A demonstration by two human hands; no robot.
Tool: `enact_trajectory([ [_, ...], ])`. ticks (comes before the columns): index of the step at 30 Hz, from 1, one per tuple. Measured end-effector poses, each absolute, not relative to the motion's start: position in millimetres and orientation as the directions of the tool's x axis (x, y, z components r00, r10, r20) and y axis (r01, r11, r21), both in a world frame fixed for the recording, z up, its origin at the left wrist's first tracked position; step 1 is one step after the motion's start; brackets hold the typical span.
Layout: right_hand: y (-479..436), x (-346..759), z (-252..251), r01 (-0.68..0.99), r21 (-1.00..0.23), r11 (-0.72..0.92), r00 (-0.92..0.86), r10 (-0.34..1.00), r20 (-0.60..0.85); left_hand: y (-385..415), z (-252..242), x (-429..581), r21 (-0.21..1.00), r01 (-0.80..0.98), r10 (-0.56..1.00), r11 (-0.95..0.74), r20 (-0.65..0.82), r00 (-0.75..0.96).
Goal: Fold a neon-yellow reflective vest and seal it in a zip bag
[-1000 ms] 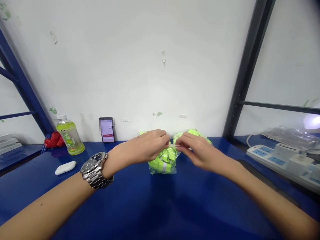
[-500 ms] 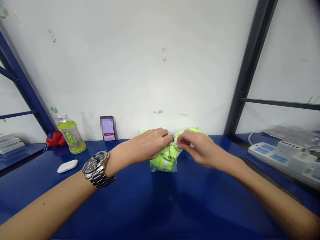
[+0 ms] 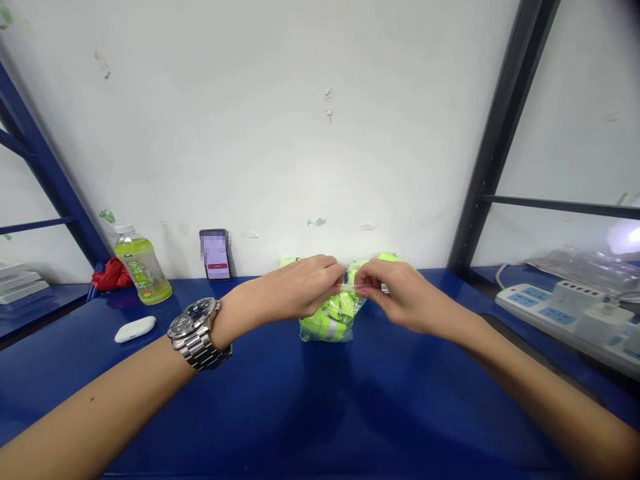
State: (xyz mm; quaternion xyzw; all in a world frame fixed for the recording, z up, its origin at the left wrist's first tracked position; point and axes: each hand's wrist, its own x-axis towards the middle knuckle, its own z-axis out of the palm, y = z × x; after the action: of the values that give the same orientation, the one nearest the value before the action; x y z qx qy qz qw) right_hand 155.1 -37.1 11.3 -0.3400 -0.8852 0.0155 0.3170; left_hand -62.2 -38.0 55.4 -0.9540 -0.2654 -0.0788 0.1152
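Note:
A clear plastic bag (image 3: pixel 327 329) holds folded neon-yellow fabric with a grey reflective strip. My left hand (image 3: pixel 305 287), with a metal watch (image 3: pixel 200 333) on its wrist, is closed on the bag's upper edge; its fingertips are partly hidden. At the same edge my right hand (image 3: pixel 397 293) pinches the bag between thumb and fingers, a short whitish stretch of plastic showing between the two hands. Behind my hands, against the wall, lies more neon-yellow material (image 3: pixel 387 257), mostly covered by them.
On the blue table (image 3: pixel 300 413), a phone (image 3: pixel 216 255) leans on the wall. To the left are a bottle of yellow-green drink (image 3: pixel 144 267), a red crumpled thing (image 3: pixel 113 275) and a white case (image 3: pixel 135 329). Power strips (image 3: pixel 555 310) lie at the right.
Both hands keep their grip on the bag's edge and have barely moved. The whole view has shifted slightly.

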Motion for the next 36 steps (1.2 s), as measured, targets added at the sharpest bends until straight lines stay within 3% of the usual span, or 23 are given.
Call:
enact_trajectory([
  [10, -38, 153, 14, 0.655, -0.276, 0.704, -0.523, 0.685, 0.507, -38, 54, -58, -0.193, 0.506, 0.466, -0.841, 0.217, 0.857],
  [24, -45, 131, 15, 0.754, -0.259, 0.603, -0.36, 0.71, 0.605, -38, 51, -59, -0.229, 0.493, 0.444, -0.84, 0.234, 0.865],
  [31, -45, 126, 14, 0.734, -0.232, 0.639, -0.346, 0.645, 0.681, -40, 52, -59, -0.164, 0.547, 0.501, -0.821, 0.252, 0.828],
  [36, -45, 127, 14, 0.669, -0.231, 0.707, -0.391, 0.598, 0.699, -38, 48, -56, -0.298, 0.548, 0.483, -0.781, 0.267, 0.834],
])
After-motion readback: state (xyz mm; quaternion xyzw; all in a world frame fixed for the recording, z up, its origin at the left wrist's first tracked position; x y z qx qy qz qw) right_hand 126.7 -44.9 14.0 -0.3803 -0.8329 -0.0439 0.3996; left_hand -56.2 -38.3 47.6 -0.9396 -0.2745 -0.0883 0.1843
